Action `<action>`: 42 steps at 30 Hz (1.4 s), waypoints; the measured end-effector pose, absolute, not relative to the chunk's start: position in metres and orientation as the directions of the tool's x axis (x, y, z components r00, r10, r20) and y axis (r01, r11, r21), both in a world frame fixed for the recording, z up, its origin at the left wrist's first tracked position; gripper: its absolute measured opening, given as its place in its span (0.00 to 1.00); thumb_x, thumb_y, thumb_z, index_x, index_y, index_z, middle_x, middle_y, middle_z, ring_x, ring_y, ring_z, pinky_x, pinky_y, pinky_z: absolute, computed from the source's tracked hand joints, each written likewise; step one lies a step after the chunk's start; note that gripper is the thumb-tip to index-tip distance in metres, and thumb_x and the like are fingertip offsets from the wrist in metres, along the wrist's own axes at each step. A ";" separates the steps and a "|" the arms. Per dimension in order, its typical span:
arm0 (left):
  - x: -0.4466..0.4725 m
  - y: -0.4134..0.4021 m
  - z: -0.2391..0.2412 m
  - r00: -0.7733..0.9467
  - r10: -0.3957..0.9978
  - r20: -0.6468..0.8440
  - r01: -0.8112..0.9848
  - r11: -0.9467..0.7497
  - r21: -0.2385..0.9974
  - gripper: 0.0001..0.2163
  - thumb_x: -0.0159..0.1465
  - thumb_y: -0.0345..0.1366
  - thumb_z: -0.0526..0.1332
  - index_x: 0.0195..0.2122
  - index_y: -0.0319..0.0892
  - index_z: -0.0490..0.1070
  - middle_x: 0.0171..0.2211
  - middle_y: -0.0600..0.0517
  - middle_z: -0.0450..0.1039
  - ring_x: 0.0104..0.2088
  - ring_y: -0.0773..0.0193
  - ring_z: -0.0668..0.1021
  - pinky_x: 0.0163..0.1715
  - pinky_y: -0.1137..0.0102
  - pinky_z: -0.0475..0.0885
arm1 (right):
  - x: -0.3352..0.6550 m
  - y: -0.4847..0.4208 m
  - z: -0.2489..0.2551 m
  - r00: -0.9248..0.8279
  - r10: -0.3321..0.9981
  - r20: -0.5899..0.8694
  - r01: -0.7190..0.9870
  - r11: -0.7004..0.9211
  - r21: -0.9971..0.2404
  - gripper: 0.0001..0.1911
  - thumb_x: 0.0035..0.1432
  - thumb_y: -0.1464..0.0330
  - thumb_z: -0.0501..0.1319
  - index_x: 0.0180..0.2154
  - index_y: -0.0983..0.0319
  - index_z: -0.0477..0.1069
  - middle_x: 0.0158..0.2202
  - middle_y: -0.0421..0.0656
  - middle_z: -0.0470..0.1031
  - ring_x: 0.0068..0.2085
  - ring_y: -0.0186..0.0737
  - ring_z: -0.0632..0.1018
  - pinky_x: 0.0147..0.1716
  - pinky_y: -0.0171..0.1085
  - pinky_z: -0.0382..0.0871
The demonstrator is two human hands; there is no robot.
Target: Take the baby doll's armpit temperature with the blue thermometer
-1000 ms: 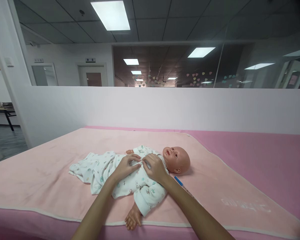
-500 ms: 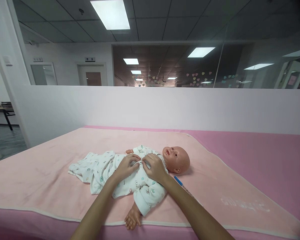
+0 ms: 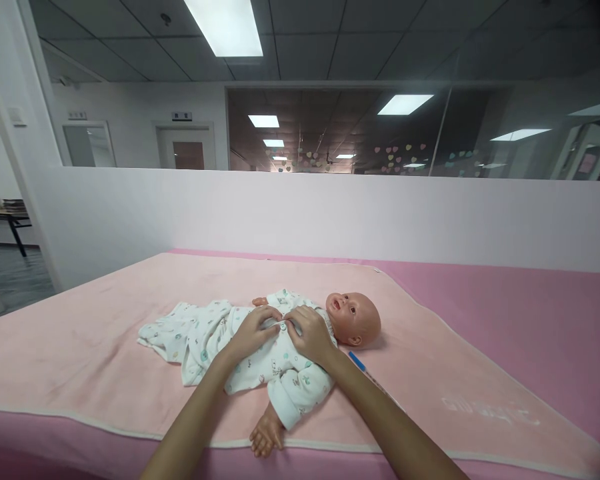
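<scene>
White printed cotton of the romper (image 3: 260,360) is pinched at the chest by both hands, fingertips meeting at a small snap or button on the front placket. Left hand (image 3: 253,331) fingers (image 3: 266,319) curled narrow, gripping the fabric edge from the left side of the snap; right hand (image 3: 311,335) fingers (image 3: 296,321) likewise bent tight, thumb and forefinger closed on the opposite edge. The two hands are almost touching each other over the chest. Whether the snap is joined cannot be told, too small. The romper is on a baby doll (image 3: 353,319) lying face up on its back, head to the right, legs end of the garment trailing left and looking loose and flat. One doll arm in its sleeve sticks toward the camera, bare plastic hand (image 3: 266,437) at the near blanket edge; the other small hand (image 3: 259,301) shows just beyond the left hand. Doll lies on a pale peach blanket (image 3: 105,347) spread over a pink bed surface (image 3: 530,313). A blue pen (image 3: 358,362) lies on the blanket just beside the doll's head, next to the right forearm. Behind the bed a low white partition wall (image 3: 330,213) with glass above.
</scene>
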State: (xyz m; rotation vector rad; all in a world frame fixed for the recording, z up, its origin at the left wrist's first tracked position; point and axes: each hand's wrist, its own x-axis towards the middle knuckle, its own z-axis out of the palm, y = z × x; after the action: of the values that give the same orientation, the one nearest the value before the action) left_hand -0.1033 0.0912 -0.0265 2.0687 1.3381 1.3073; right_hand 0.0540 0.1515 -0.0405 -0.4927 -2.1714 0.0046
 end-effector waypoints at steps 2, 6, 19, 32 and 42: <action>-0.103 0.090 -0.026 0.101 0.857 0.505 0.443 -0.493 0.748 0.09 0.54 0.35 0.58 0.36 0.41 0.69 0.38 0.49 0.68 0.42 0.62 0.69 0.43 0.68 0.64 | 0.054 0.152 -0.041 -0.525 0.355 0.774 0.354 0.918 -0.181 0.07 0.52 0.74 0.52 0.31 0.61 0.66 0.29 0.42 0.70 0.34 0.36 0.69 0.34 0.35 0.59; -0.104 0.093 -0.028 -0.009 0.855 0.519 0.425 -0.466 0.776 0.08 0.53 0.39 0.60 0.30 0.42 0.73 0.41 0.48 0.67 0.46 0.60 0.67 0.46 0.66 0.63 | 0.054 0.152 -0.040 -0.535 0.359 0.765 0.363 0.915 -0.176 0.07 0.52 0.74 0.51 0.31 0.61 0.66 0.29 0.41 0.70 0.34 0.35 0.69 0.34 0.35 0.59; -0.109 0.083 -0.021 0.133 0.924 0.358 0.500 -0.375 0.781 0.17 0.46 0.36 0.66 0.39 0.46 0.72 0.47 0.49 0.66 0.50 0.59 0.66 0.52 0.63 0.59 | 0.056 0.148 -0.038 -0.533 0.359 0.766 0.383 0.910 -0.161 0.07 0.52 0.75 0.51 0.30 0.62 0.66 0.28 0.41 0.69 0.33 0.35 0.68 0.33 0.35 0.58; -0.131 0.064 -0.022 0.089 0.950 0.300 0.508 -0.303 0.807 0.13 0.47 0.32 0.63 0.37 0.44 0.73 0.43 0.50 0.70 0.45 0.60 0.70 0.47 0.66 0.64 | 0.045 0.137 -0.038 -0.589 0.347 0.730 0.359 0.921 -0.148 0.04 0.53 0.68 0.54 0.31 0.62 0.65 0.30 0.42 0.68 0.35 0.38 0.66 0.36 0.38 0.57; -0.126 0.063 -0.019 0.082 0.946 0.313 0.521 -0.308 0.796 0.14 0.48 0.28 0.59 0.38 0.41 0.70 0.38 0.50 0.71 0.41 0.62 0.71 0.42 0.69 0.65 | 0.043 0.137 -0.040 -0.546 0.421 0.724 0.414 0.887 -0.203 0.04 0.56 0.70 0.51 0.30 0.62 0.61 0.30 0.42 0.67 0.33 0.36 0.65 0.34 0.36 0.56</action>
State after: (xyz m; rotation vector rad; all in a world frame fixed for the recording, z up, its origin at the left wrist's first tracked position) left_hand -0.1264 0.0631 -0.0190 1.8784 1.4443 1.1443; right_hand 0.0426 0.1367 -0.0402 -0.5971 -2.2108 0.0103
